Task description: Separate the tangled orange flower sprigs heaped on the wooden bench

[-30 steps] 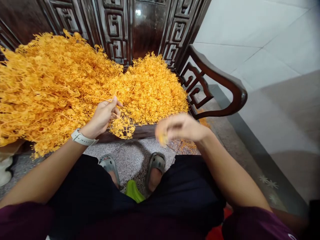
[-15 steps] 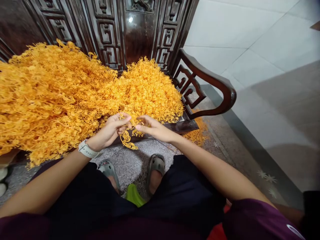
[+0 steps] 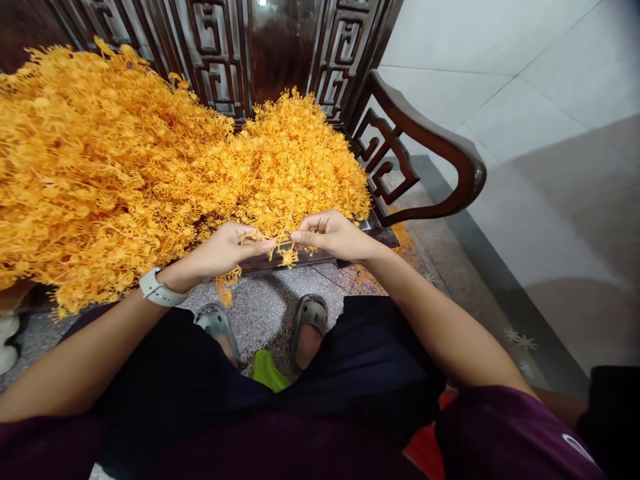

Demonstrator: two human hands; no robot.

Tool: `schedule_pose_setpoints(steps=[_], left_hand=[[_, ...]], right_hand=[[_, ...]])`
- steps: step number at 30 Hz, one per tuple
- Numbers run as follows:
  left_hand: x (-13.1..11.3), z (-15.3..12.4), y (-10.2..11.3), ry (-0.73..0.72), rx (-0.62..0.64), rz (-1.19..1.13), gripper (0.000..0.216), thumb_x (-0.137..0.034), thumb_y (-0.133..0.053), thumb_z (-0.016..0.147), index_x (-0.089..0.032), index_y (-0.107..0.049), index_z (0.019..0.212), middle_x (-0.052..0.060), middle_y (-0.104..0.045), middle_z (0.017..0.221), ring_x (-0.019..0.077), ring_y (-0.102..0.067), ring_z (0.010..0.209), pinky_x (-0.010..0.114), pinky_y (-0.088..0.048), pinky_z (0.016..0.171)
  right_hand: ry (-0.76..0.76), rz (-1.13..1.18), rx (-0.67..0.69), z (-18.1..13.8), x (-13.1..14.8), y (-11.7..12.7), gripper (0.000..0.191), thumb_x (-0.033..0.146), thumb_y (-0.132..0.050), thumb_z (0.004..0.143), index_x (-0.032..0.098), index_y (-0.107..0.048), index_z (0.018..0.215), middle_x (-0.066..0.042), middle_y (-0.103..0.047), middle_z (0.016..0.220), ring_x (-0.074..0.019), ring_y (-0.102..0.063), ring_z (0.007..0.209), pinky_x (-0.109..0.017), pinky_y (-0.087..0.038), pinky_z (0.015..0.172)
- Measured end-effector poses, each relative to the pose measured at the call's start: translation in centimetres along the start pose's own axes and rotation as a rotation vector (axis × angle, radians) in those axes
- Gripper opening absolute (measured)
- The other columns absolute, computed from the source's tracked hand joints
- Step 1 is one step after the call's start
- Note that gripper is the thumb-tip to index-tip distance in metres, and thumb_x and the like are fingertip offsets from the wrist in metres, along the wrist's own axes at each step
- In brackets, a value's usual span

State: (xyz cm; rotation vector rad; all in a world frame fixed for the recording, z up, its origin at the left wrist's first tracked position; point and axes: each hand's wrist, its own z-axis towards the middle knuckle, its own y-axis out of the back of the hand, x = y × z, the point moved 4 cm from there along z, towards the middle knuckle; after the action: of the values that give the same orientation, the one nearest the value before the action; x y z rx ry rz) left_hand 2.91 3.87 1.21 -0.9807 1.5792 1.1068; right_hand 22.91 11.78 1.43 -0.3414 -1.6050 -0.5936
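My left hand (image 3: 227,250) pinches part of a yellow-orange plastic flower sprig (image 3: 289,257) between thumb and fingers. From the other side, my right hand (image 3: 334,235) grips a thin stem of it with thumb and forefinger. The fingertips are close together, just above the front edge of the bench. Below my left palm dangles another orange piece (image 3: 226,290), somewhat blurred. Right behind both hands lies a big heap of similar orange sprigs (image 3: 300,160). How the stems join between my fingers is too small to make out.
The heap rests on a dark carved wooden bench (image 3: 287,53), whose curved armrest (image 3: 440,153) rises at the right. More orange bits (image 3: 407,250) lie on the floor beyond it. A green object (image 3: 267,372) sits between my sandalled feet. A tiled wall (image 3: 540,93) stands at the right.
My hands have drawn apart a little, the right one moving rightward. A sprig now shows between them, and the dangling piece hangs farther left. The view has tilted slightly downward.
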Motion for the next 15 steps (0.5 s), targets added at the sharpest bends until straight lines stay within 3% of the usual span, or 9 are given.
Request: schedule_pose_setpoints(steps=[5, 10, 15], left_hand=[[-1.1, -0.3, 1.1, -0.054, -0.008, 0.120, 0.034, -0.047, -0.080, 0.083, -0.020, -0.068, 0.066, 0.002, -0.057, 0.059, 0.0148, -0.050, 0.053, 0.026, -0.033, 0.047], [-1.5, -0.4, 1.6, -0.069, 0.004, 0.179, 0.039, -0.050, -0.076, 0.086, -0.020, -0.065, 0.064, 0.000, -0.051, 0.056, 0.0127, -0.045, 0.050, 0.025, -0.030, 0.047], [-2.3, -0.8, 1.7, -0.102, -0.006, 0.277, 0.046, -0.056, -0.069, 0.089, -0.019, -0.062, 0.063, 0.002, -0.057, 0.062, 0.0150, -0.051, 0.056, 0.025, -0.037, 0.052]], right_hand=[[-0.039, 0.160, 0.185, -0.6, 0.4, -0.4, 0.036, 0.036, -0.077, 0.092, 0.017, -0.052, 0.108, 0.009, -0.055, 0.067, -0.0042, -0.037, 0.052, -0.019, -0.026, 0.049], [-0.059, 0.185, 0.304, -0.7, 0.9, -0.1, 0.032, 0.033, -0.075, 0.093, 0.017, -0.048, 0.102, 0.011, -0.045, 0.066, -0.0038, -0.033, 0.052, -0.018, -0.023, 0.048], [-0.093, 0.130, 0.486, -0.6, 0.6, -0.8, 0.036, 0.042, -0.072, 0.094, 0.017, -0.048, 0.104, 0.009, -0.045, 0.068, -0.0055, -0.035, 0.055, -0.020, -0.025, 0.049]])
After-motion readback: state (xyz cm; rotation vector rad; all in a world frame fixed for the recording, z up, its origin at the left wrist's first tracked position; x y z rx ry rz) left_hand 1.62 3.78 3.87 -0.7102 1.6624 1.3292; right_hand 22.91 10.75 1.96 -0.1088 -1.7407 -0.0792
